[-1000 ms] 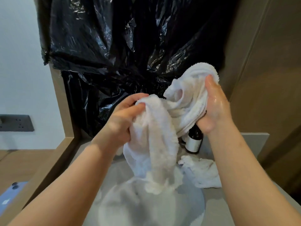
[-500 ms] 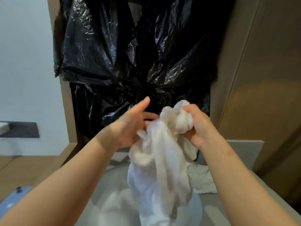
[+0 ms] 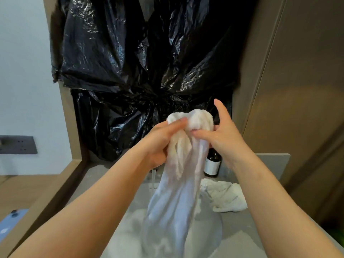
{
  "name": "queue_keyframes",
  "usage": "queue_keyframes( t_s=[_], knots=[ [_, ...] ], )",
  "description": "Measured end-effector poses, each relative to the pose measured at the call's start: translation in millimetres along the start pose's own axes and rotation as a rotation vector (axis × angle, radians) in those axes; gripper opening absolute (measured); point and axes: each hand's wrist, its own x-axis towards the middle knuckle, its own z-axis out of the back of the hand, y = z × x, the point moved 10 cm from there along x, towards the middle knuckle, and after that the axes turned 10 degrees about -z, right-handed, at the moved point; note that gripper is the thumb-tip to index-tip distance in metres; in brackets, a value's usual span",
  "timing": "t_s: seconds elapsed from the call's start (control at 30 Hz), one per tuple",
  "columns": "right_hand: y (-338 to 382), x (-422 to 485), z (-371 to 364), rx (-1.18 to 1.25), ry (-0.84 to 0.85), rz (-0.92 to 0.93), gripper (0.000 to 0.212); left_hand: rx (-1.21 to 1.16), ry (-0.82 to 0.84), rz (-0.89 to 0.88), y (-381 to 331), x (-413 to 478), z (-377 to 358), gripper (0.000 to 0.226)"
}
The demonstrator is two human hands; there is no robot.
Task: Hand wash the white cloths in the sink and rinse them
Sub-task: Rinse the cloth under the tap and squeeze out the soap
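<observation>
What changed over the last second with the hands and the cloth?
The right hand dropped and moved in toward the left hand. Both now hold the cloth by its bunched top; spread wide before, it now hangs in a long strand. The second cloth and bottle stayed put.

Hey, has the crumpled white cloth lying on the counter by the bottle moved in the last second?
No. The crumpled white cloth lies just in front of the dark bottle, slightly to its right, exactly as before.

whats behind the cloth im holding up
A dark bottle with a white label stands behind the held cloth, black plastic sheeting further back. Its top is hidden by cloth and right hand.
</observation>
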Motion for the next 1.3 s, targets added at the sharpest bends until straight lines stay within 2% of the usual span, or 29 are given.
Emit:
queue_keyframes(
  t_s=[0.1,0.17,0.23,0.27,0.33,0.4,0.5,0.57,0.6,0.67,0.77,0.8,0.87,0.97,1.03,1.1,1.17,1.23,1.27,1.3],
  knots=[
    [-1.4,3.5,36.6,0.222,-0.166,0.009,0.073,-0.049,0.075,-0.006,-10.3,-3.7,0.0,0.041],
    [-8.2,7.6,38.0,0.331,-0.109,-0.044,0.057,-0.019,0.021,-0.017,-19.8,-1.4,11.4,0.027],
    [-9.9,8.5,28.5,0.194,-0.046,-0.084,0.045,0.079,-0.06,-0.035,-28.8,-1.1,23.0,0.013],
    [-9.5,9.4,31.9,0.148,-0.086,-0.075,0.039,0.102,-0.096,-0.048,-32.4,-1.4,28.7,0.012],
    [-4.8,6.6,51.7,0.217,-0.266,-0.032,0.026,0.113,-0.149,-0.059,-35.3,-2.5,38.0,0.016],
    [-1.8,6.6,57.3,0.151,-0.325,-0.018,0.018,0.288,-0.218,-0.088,-37.4,-4.8,50.5,0.022],
    [-15.5,11.7,33.3,-0.179,-0.156,-0.075,0.014,0.854,-0.359,-0.049,-39.5,-9.2,70.6,0.036],
    [-19.4,7.4,30.3,-0.227,-0.124,-0.088,0.018,1.163,-0.458,0.066,-40.2,-16.4,80.1,0.054],
    [-19.8,5.7,28.9,-0.248,-0.101,-0.084,0.019,1.239,-0.489,0.1,-40.8,-20.3,81.7,0.061],
    [-24.0,1.7,16.5,-0.356,0.034,-0.096,0.024,1.314,-0.491,0.115,-37.6,-22.4,82.6,0.065],
    [-45.6,-9.2,-14.7,-0.842,0.275,-0.137,0.057,1.294,-0.412,0.118,-25.3,-18.1,83.6,0.041],
    [-55.0,-11.4,-21.7,-0.987,0.321,-0.146,0.06,1.267,-0.384,0.135,-19.1,-15.8,85.3,0.033],
    [-67.7,-12.4,-30.5,-1.099,0.357,-0.142,0.045,1.227,-0.353,0.162,-12.0,-14.6,84.9,0.026],
    [-63.4,-10.0,-29.5,-0.91,0.286,-0.093,0.017,1.212,-0.315,0.109,-10.8,-17.0,84.3,0.029],
    [-51.6,-5.2,-21.2,-0.709,0.181,-0.053,0.017,1.054,-0.158,0.007,-2.8,-15.6,77.9,0.041],
    [-42.1,-2.9,-18.0,-0.49,0.13,-0.032,0.019,0.841,0.036,-0.019,12.0,-20.0,65.0,0.061],
    [-34.7,-0.7,-20.5,-0.258,0.116,-0.017,0.017,0.85,0.144,-0.012,34.7,-23.6,60.1,0.072],
    [-29.2,1.4,-22.8,-0.096,0.13,-0.006,0.009,0.884,0.102,-0.05,47.3,-27.1,60.4,0.061],
    [-28.0,1.4,-23.8,-0.061,0.161,-0.01,0.01,0.783,0.048,-0.083,49.0,-27.5,62.9,0.053],
    [-28.2,-0.4,-26.1,-0.071,0.224,-0.029,0.02,0.606,-0.004,-0.12,48.4,-26.6,65.4,0.045]
  ],
)
